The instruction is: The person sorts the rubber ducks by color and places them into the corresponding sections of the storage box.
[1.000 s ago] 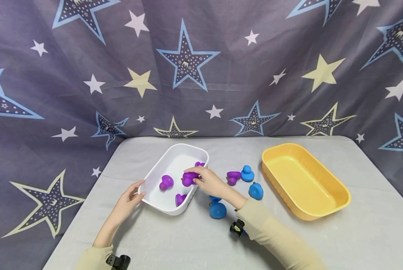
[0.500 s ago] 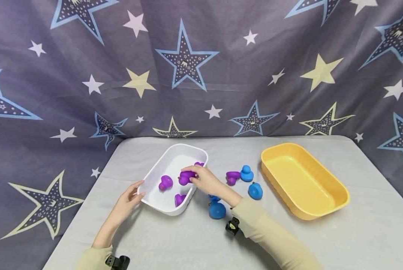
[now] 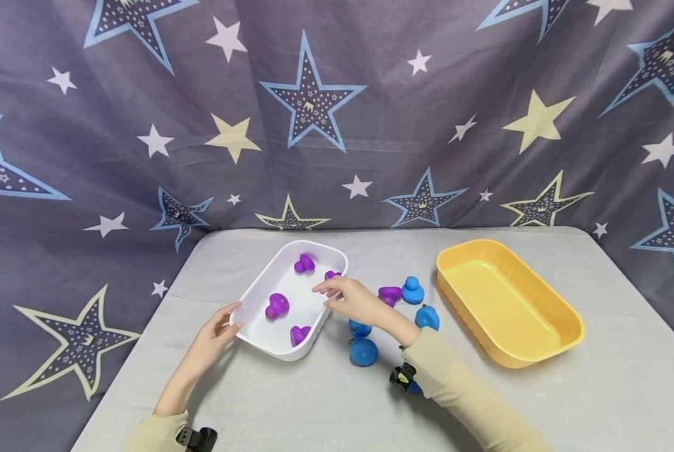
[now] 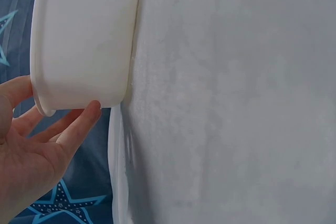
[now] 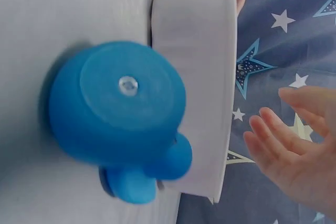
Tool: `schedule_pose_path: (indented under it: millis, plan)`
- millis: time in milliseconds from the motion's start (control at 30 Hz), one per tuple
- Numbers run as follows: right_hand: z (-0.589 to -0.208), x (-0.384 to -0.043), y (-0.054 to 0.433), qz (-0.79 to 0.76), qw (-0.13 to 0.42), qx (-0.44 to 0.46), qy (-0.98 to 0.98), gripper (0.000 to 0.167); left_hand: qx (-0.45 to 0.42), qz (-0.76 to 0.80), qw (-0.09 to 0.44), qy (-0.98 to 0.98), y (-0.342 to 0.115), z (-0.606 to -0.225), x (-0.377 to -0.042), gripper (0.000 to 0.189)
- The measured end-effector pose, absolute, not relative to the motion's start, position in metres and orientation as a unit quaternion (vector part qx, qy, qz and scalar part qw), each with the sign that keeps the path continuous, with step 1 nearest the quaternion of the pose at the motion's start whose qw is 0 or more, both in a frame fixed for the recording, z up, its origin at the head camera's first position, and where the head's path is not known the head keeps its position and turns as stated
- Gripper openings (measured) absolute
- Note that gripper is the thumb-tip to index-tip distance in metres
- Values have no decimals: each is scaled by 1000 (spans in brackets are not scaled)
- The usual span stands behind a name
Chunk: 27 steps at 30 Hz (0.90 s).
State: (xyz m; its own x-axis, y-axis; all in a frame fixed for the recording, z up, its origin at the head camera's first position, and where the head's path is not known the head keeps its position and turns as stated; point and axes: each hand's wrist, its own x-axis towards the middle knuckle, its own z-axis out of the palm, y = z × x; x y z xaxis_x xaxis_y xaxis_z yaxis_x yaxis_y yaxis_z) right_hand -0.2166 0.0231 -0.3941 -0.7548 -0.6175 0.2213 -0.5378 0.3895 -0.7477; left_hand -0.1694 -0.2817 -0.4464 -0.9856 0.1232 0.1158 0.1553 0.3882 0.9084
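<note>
In the head view, my left hand (image 3: 218, 329) holds the near left corner of a white plastic tub (image 3: 260, 348). The left wrist view shows its thumb at the rim and its fingers against the outside wall of the tub (image 4: 86, 40). Several purple rubber ducks lie in the tub, among them one near the far end (image 3: 304, 263) and one near the middle (image 3: 277, 306). Over the tub's right rim is my right hand (image 3: 351, 300), its fingers loosely extended with nothing in them. The right wrist view also shows this hand (image 5: 299, 145) holding nothing.
Right of the tub lie a purple duck (image 3: 390, 294) and several blue ducks, including one in front (image 3: 363, 352) and one farther back (image 3: 413, 290). A blue duck (image 3: 414, 388) is partly hidden by the right wrist camera. A yellow tub (image 3: 512, 361) stands at the right.
My right hand has let go of a purple duck, which now lies near the far end of the white tub. The hand has drawn back slightly rightward; the left hand stays in place.
</note>
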Motion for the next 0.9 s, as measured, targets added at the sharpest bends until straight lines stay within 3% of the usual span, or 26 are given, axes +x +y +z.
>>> schedule_pose_path:
  millis: [900]
  plan:
    - [-392,-229,83,-390,49,-320,862,30,-86,-554,19,-828,-280,-446,-169,45]
